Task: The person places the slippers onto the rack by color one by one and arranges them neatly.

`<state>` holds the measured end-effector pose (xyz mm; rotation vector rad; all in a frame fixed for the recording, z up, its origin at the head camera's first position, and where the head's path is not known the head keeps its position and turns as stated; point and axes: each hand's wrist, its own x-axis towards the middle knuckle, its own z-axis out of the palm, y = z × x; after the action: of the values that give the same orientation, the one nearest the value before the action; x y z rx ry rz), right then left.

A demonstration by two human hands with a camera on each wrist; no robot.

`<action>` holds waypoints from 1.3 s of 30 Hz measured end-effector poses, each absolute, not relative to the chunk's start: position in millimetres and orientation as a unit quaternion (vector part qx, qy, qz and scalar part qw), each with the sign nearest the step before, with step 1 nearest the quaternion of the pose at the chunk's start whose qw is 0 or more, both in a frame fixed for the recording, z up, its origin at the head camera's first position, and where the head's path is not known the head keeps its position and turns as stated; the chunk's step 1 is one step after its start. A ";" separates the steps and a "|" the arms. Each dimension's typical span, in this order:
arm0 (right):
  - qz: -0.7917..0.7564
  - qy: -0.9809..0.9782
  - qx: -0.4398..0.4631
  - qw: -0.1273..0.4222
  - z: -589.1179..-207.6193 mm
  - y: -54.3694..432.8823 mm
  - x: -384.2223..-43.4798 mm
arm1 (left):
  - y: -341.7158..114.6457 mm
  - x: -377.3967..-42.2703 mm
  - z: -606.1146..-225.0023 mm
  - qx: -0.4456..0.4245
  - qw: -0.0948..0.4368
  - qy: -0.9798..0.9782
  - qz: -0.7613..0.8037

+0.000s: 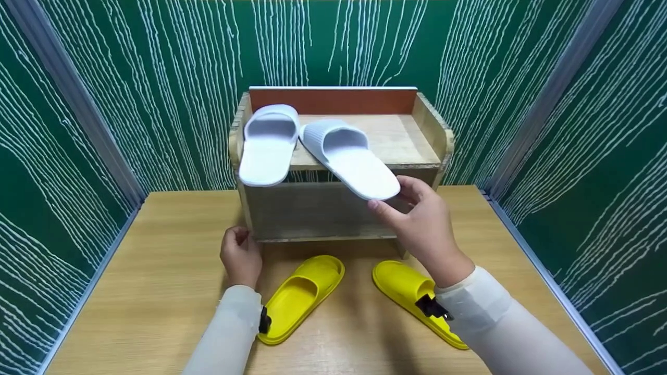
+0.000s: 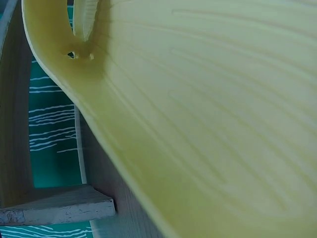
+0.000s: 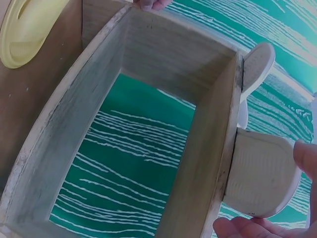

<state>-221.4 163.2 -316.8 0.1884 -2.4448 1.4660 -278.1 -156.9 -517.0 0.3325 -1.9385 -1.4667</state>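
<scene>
My right hand (image 1: 424, 221) pinches the heel of a white slipper (image 1: 359, 164) between thumb and fingers. Its toe lies on the top board of a wooden shoe rack (image 1: 323, 211), angled towards the other white slipper (image 1: 268, 151), and its heel sticks out past the front edge. That other slipper stands at the rack's left end, heel overhanging too. Low down, my left hand (image 1: 242, 255) holds the rack's left side edge with curled fingers; its fingertips (image 3: 148, 4) show at the top in the right wrist view.
A yellow slipper (image 1: 302, 302) lies on the wooden table (image 1: 130, 291) beside my left wrist and fills much of the left wrist view. Another yellow slipper (image 1: 398, 284) lies partly under my right forearm. Green walls (image 1: 344, 41) with white streaks enclose the table.
</scene>
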 end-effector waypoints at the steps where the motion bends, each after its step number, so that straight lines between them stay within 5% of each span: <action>1: 0.506 -0.848 0.066 0.142 -316.6 161.5 -221.1 | -156.7 -278.0 -516.5 0.129 0.336 -0.744 -0.563; 39: 0.452 -0.868 0.109 0.172 -313.8 111.9 -245.3 | -157.7 -274.9 -515.4 0.116 0.330 -0.748 -0.565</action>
<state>-245.3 111.9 -313.8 0.3092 -2.4642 1.2839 -274.9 -157.7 -515.4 0.3027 -1.9563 -1.4769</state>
